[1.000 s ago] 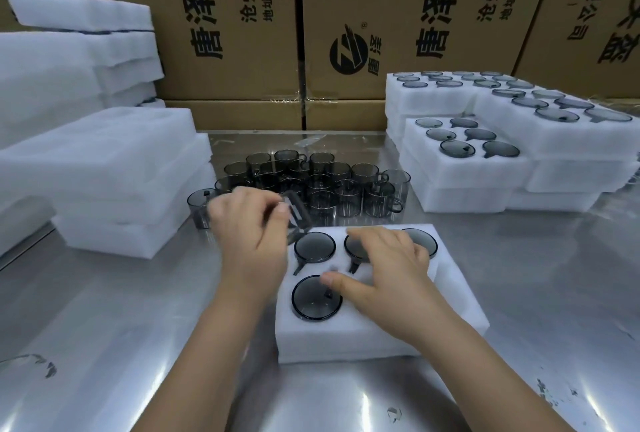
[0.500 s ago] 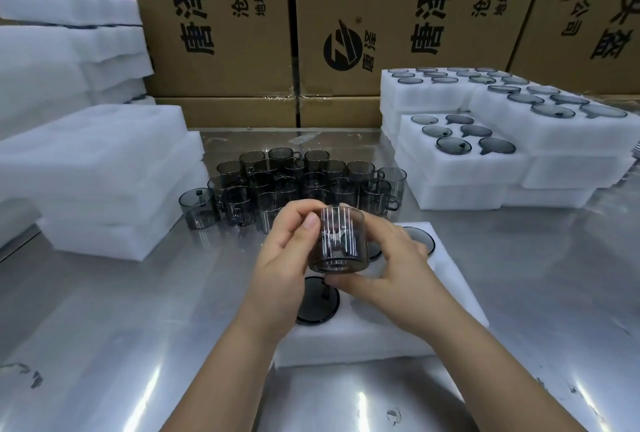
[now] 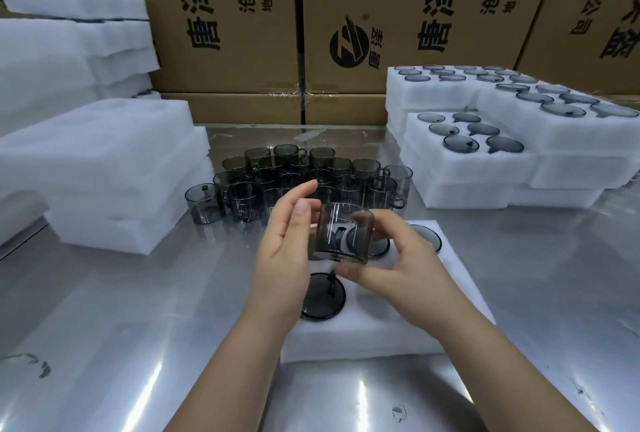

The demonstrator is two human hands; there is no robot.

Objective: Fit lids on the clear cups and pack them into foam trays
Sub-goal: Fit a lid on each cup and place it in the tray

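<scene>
My left hand (image 3: 287,251) has just let go, fingers straightening beside the cup (image 3: 343,234). My right hand (image 3: 408,269) alone cradles it now, tipped, above the foam tray (image 3: 381,334), ready for seating.

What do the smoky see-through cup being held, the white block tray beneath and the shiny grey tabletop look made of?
Smoky see-through cup: glossy tinted plastic or glass; transparent wall, glints.
White block tray: matte soft foam; fuzzy edges.
Shiny grey tabletop: probably brushed steel; streaky reflections.
</scene>
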